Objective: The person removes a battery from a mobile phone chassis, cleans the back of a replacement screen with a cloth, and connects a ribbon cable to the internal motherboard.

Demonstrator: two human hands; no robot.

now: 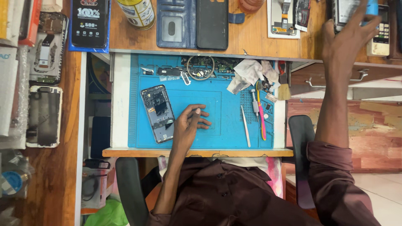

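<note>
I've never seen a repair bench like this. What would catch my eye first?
Probably the bright blue work mat in the pulled-out drawer, with an opened phone beside the left hand. Then the right hand, stretched to the desk's far right corner, its fingers touching a device there.

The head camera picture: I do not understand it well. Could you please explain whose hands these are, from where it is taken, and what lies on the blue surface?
The picture comes from one camera worn on a person's head, looking down, so both hands belong to that person. The left hand rests flat on a blue work mat in a pulled-out drawer and holds nothing. Beside it lies an opened phone with its back removed. Further right on the mat lie tweezers, a pink-handled tool and a crumpled cloth. The right hand reaches up to the wooden desk and grips a dark device; what kind of device it is cannot be told. A folding phone case also lies on that desk.
</note>
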